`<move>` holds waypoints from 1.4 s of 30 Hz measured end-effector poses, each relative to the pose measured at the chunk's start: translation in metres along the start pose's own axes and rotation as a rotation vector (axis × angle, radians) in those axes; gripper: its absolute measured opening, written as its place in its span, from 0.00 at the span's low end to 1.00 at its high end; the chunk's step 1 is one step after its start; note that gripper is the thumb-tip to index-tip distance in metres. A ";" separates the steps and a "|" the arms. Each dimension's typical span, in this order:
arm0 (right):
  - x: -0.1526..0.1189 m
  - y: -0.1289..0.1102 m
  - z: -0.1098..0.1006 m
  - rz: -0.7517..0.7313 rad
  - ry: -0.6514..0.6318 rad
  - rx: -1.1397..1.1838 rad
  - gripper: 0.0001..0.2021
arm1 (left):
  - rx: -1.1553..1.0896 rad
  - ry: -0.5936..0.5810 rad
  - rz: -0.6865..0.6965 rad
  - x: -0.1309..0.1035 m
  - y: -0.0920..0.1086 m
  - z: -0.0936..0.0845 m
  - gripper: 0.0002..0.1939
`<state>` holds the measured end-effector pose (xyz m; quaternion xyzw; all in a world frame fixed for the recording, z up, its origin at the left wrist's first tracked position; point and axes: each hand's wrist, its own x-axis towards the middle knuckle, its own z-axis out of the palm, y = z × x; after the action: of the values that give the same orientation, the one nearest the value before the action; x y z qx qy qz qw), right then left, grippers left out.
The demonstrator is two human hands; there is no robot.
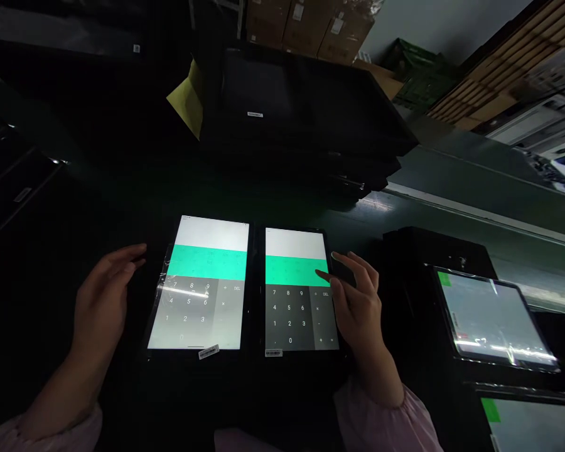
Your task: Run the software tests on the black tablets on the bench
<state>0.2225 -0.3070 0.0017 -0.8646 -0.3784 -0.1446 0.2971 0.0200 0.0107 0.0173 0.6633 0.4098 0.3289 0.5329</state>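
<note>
Two lit tablets lie side by side on the dark surface, each showing a calculator keypad under a green band and a white strip. My left hand is just left of the left tablet, fingers apart and holding nothing. Over the right edge of the right tablet is my right hand, its fingers spread and one fingertip at the green band; whether it touches the glass I cannot tell. A barcode label sits at the left tablet's bottom edge, and another label at the right one's.
Stacked dark panels stand beyond the tablets, with a yellow sheet beside them. On the right are two more lit tablets and a black box. Cardboard boxes and a green crate are at the back.
</note>
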 end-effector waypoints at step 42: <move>-0.009 -0.028 0.001 0.116 0.071 -0.055 0.17 | -0.162 0.043 -0.003 0.007 -0.002 0.003 0.06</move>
<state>0.1957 -0.2967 0.0083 -0.8872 -0.3130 -0.1681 0.2945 0.0258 0.0157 0.0147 0.6101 0.3944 0.3744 0.5762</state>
